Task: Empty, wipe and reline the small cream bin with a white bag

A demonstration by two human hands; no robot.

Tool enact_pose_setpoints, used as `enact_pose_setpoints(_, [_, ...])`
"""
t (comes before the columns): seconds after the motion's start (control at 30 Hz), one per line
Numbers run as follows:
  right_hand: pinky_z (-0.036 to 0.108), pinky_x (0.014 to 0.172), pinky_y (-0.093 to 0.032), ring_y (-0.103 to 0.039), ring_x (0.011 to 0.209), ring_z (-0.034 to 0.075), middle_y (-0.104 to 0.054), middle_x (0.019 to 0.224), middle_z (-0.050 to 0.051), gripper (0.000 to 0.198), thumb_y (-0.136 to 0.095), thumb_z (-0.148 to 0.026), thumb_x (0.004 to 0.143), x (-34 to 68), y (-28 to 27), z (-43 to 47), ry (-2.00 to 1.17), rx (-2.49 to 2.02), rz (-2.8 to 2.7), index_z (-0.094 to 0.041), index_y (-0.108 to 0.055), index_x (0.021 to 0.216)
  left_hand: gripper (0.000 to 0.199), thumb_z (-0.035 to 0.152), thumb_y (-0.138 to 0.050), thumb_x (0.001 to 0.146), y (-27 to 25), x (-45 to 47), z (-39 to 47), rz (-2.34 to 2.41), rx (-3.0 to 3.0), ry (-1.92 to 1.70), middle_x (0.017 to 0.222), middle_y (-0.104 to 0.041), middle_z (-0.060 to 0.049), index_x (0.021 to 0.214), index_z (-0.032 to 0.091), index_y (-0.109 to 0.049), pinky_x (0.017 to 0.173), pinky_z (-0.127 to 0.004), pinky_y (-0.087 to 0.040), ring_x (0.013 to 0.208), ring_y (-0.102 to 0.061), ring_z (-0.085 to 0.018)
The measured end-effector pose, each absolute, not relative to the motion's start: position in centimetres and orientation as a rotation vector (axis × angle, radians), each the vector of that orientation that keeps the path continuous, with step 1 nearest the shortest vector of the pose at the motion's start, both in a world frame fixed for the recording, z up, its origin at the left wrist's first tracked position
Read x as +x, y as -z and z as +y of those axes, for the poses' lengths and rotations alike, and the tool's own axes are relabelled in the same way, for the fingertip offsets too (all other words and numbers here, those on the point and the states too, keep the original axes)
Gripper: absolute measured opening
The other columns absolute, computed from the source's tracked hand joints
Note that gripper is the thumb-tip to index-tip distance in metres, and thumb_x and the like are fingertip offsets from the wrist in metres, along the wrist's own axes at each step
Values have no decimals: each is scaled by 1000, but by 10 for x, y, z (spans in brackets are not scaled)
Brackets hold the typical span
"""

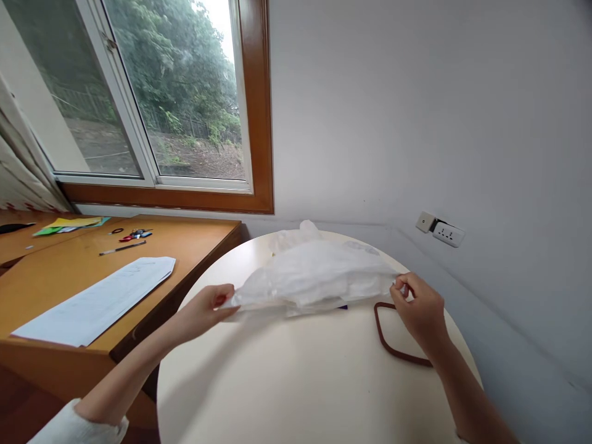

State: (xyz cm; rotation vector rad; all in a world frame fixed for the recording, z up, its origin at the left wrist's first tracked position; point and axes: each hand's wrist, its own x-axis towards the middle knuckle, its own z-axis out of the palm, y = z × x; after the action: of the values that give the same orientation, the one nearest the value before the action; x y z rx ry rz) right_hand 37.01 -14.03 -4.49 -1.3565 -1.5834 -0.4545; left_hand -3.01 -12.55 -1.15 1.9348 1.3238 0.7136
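A thin, white, translucent plastic bag [314, 271] is stretched sideways over the round white table [300, 382]. My left hand [213, 308] pinches its left end between thumb and fingers. At the opposite end my right hand [419, 302] grips the bag in closed fingers. Crumpled clear plastic [308, 231] shows behind the bag, though I cannot tell whether it is part of it. A small dark blue edge [343, 307] peeks out under the bag's near side. Beneath my right hand lies a brown rounded frame [383, 336], partly covered by the wrist.
To the left stands a wooden desk [203, 237] with white paper sheets [102, 302], a pen [123, 248], keys [136, 235] and coloured papers [69, 224]. A window [185, 92] is above it. The wall behind the table carries a power socket [448, 234].
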Motion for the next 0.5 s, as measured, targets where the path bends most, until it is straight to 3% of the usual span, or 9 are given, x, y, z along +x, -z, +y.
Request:
enact_pose_setpoints(0.07, [30,61,-40,-50,66,17,-54,72,2,5,-50,-18,72,375,56,-140,489,-1457,-1666,-22,-50,76,21,29,-55,73,16,-20,-137,1294,1992,-606,62,-44,3,58,19,-44,56,-22,-34,60,-40,-13])
enact_pose_setpoints(0.23, [45,87,-38,-49,105,28,-52,111,12,30,-52,-18,73,353,70,-155,502,-1323,-1725,-20,-46,102,15,27,-46,80,28,18,-168,1165,2108,-432,77,-57,-1,70,20,-54,68,-26,-41,72,-51,-16])
enact_pose_setpoints(0.33, [46,91,-36,-46,112,27,-50,117,13,42,-45,-7,68,341,73,-162,392,-1269,-1835,-20,-42,107,12,31,-53,78,30,29,-179,1026,2172,-175,90,-60,-3,81,22,-59,70,-27,-42,77,-54,-18])
enact_pose_setpoints(0.4, [46,92,-36,-47,112,26,-52,116,11,53,-39,-2,62,340,74,-162,248,-1294,-1963,-21,-43,111,20,35,-57,76,29,30,-178,983,2159,-83,99,-60,-4,93,24,-60,74,-29,-43,85,-56,-20])
enact_pose_setpoints(0.5, [44,92,-38,-50,111,23,-57,113,7,63,-35,0,56,341,76,-160,16,-1298,-2129,-21,-46,115,36,42,-49,83,28,26,-164,1091,2053,-236,105,-59,-6,116,28,-50,78,-33,-45,91,-57,-21])
